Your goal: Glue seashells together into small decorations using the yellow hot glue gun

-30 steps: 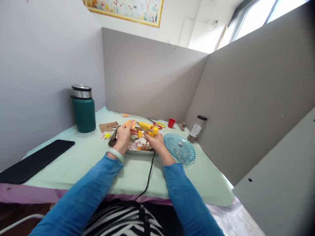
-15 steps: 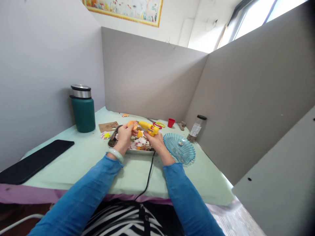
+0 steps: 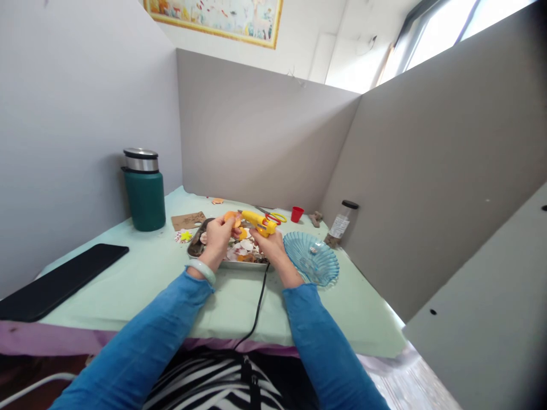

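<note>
Just above the metal tray [image 3: 226, 264], the left hand [image 3: 219, 237] pinches an orange shell [image 3: 231, 217], while the right hand [image 3: 269, 245] grips the yellow glue gun [image 3: 257, 221], nozzle beside the shell.

yellow glue gun [image 3: 257, 221] at centre frame, black cord [image 3: 257, 307] trailing down. orange shell [image 3: 231, 217] beside it. blue sleeves [image 3: 141, 347] below, pale green bangle [image 3: 202, 269]. dark green flask [image 3: 145, 196] with a silver lid at left. clear blue dish [image 3: 311, 259], red cup [image 3: 297, 214], mint green tablecloth [image 3: 141, 273], black-and-white stripes at the bottom.
</note>
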The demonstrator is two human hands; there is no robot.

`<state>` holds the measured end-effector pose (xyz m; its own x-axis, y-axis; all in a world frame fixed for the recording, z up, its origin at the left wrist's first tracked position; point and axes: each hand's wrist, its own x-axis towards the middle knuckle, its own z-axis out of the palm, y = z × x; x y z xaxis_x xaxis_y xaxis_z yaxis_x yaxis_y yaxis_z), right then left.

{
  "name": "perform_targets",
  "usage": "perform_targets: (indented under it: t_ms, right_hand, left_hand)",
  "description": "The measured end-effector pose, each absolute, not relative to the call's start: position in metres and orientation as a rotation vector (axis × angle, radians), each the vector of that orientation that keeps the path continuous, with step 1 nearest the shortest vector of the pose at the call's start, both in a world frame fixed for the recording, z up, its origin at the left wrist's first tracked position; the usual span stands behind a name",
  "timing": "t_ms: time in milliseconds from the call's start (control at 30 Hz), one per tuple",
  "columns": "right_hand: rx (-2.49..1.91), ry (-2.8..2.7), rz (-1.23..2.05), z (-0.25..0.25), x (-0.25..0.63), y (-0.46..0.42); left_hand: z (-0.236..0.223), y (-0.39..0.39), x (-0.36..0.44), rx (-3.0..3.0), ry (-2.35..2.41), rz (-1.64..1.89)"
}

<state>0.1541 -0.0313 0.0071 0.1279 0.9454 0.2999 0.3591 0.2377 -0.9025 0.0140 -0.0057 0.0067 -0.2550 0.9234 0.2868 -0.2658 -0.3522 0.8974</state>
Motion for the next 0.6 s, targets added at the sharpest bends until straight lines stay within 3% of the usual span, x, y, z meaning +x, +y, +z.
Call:
perform_targets:
  t_ms: [600]
  right_hand:
    - [-1.328, -1.429, 0.675, 0.0064, 0.1531, -0.0301]
  left_hand:
    - [0.0065, -0.0054, 0.0136, 1.103, 0.972, 1.754]
